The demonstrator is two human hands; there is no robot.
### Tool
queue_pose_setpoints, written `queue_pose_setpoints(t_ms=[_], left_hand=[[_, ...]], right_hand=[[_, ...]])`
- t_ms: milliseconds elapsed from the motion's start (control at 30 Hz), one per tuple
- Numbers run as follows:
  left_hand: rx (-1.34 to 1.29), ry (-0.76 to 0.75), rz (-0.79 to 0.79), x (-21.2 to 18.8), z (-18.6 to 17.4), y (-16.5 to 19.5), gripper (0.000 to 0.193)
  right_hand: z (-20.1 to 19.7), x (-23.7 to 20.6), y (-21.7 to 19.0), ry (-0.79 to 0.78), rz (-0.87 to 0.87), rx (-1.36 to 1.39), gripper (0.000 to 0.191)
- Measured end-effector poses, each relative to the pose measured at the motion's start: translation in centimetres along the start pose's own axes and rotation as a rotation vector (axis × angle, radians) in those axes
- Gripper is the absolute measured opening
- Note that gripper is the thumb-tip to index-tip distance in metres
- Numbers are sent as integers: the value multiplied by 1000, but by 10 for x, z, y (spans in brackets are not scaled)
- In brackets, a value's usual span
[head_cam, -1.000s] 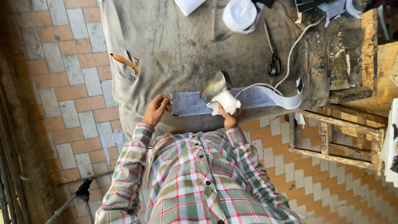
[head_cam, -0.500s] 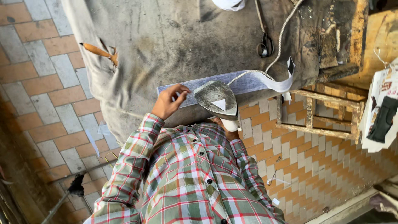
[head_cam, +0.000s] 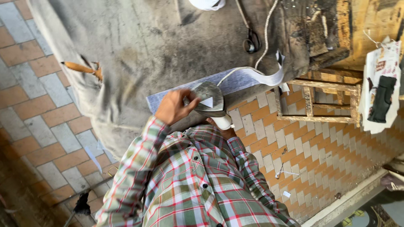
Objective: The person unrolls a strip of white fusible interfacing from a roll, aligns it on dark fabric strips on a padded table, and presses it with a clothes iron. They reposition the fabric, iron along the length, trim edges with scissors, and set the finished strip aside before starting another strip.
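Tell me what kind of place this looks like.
Probably a small tailoring or pressing workshop: a cloth-covered table with scorch marks, a heavy iron held over a long fabric strip, and scissors lying nearby, above a brick-tiled floor.

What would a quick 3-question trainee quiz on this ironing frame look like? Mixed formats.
1. True or false: the left hand rests on the cloth strip.
2. Which tool lies near the bench's far edge: A scissors, B hammer, C pliers?
3. Fill in: the right hand grips the iron's white ____.

Key: 1 true; 2 A, scissors; 3 handle.
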State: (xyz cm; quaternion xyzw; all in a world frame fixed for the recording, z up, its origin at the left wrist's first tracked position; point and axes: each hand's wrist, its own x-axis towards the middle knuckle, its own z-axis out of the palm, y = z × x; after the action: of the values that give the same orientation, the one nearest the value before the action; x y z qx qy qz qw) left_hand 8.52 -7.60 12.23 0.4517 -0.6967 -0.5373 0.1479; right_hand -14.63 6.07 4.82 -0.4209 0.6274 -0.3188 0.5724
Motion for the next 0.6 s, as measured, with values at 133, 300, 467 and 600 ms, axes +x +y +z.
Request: queue_pose_setpoints(t_ms=[133, 300, 467, 600], left_hand=[[-110, -427, 126, -31, 9, -22, 36], [-146, -447, -50, -48, 58, -13, 60], [-76, -423, -206, -41, 104, -4, 70], [-206, -229, -178, -38, 124, -7, 71]], right_hand=[[-9, -4, 1, -35, 29, 0, 58], [-32, -6, -13, -105, 23, -156, 66], [-94, 21, -59, -199, -184, -370, 66], [-156, 96, -97, 316, -394, -365, 23]])
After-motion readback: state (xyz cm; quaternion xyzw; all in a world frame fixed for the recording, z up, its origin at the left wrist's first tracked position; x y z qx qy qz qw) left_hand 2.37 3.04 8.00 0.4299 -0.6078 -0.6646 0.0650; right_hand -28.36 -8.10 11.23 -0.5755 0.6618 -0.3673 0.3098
